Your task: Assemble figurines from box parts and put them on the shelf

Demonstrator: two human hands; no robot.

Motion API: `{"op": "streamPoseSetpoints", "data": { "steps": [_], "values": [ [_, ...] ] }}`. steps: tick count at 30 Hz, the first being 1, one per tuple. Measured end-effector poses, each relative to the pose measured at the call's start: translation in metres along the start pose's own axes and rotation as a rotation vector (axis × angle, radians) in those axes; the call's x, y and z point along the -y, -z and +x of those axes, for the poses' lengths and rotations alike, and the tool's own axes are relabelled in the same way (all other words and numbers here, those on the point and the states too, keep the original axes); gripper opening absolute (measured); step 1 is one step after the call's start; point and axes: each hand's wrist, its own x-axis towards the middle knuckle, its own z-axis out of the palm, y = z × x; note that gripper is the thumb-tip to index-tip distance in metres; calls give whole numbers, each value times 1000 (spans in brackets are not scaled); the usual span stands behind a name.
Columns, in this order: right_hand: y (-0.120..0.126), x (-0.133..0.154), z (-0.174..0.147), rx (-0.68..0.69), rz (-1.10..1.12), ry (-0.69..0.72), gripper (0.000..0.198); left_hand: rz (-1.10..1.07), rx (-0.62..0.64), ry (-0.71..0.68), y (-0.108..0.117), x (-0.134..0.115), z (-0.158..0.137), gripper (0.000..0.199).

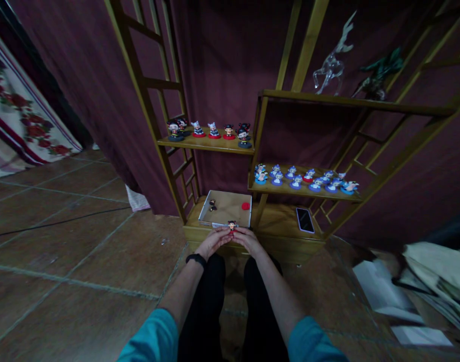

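Between my two hands, in front of the shelf unit, is a small figurine [232,225] with dark hair buns and a red base. My left hand [217,240] and my right hand [247,239] both have their fingers closed on it, one from each side. Just behind it lies a shallow open cardboard box [230,201]. Inside the box are small black pieces [213,205] at the left and a round red piece [245,206] at the right. My fingers partly cover the figurine's base.
Several dark-haired and grey figurines [214,130] stand on the upper left shelf. The right middle shelf [305,189] holds several blue and purple ones. A phone [305,220] lies at the lower right. A clear glass deer [333,60] tops the unit. White bags [437,271] lie on the floor.
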Motion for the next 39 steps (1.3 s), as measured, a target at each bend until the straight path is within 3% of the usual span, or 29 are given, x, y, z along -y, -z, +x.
{"op": "streamPoseSetpoints", "data": {
  "steps": [16,26,32,39],
  "values": [
    [1,-4,3,-11,-21,18,32,83,-8,60,-1,0,2,27],
    [3,-7,7,-90,-62,51,29,91,-18,67,-1,2,3,33],
    [6,-9,10,-74,-85,65,31,118,-56,57,0,3,6,18],
    [8,-11,12,-103,-32,-16,19,123,-123,-11,1,6,8,15]
  ]
}}
